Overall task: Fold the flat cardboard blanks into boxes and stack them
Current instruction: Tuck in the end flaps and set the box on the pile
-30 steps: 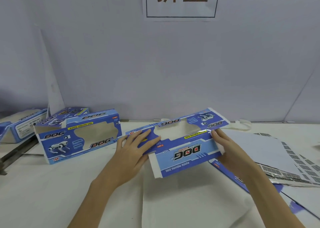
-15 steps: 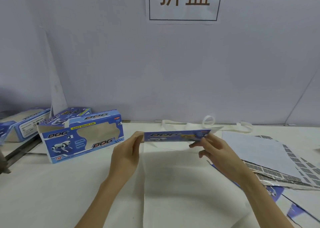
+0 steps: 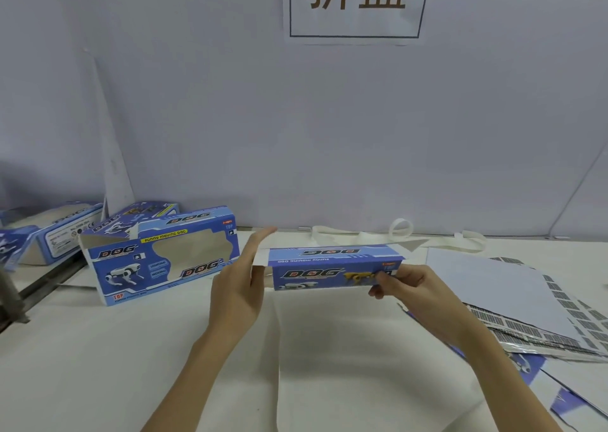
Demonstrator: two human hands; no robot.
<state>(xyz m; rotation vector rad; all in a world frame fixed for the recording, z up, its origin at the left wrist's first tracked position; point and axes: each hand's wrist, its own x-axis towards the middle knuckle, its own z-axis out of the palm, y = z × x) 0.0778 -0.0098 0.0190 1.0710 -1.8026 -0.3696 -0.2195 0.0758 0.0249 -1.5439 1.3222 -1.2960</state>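
A blue "DOG" cardboard box (image 3: 332, 267) hangs above the middle of the table, opened into a long tube with a white flap sticking out at each end. My right hand (image 3: 404, 285) pinches its right end with curled fingers. My left hand (image 3: 241, 280) stands flat against the left end, fingers straight and pointing away from me, palm toward the white flap. A folded blue box (image 3: 161, 254) with a window stands to the left. A pile of flat blanks (image 3: 513, 303), white sides up, lies at the right.
More folded blue boxes (image 3: 56, 231) lie at the far left by a metal rail (image 3: 39, 287). White straps (image 3: 401, 231) lie along the wall. A paper sign (image 3: 357, 4) hangs on the wall. White cloth (image 3: 164, 366) covers the table.
The blank went from lying flat under both hands to being lifted and opened into a tube. My left hand let go of its end and now lies flat against it.
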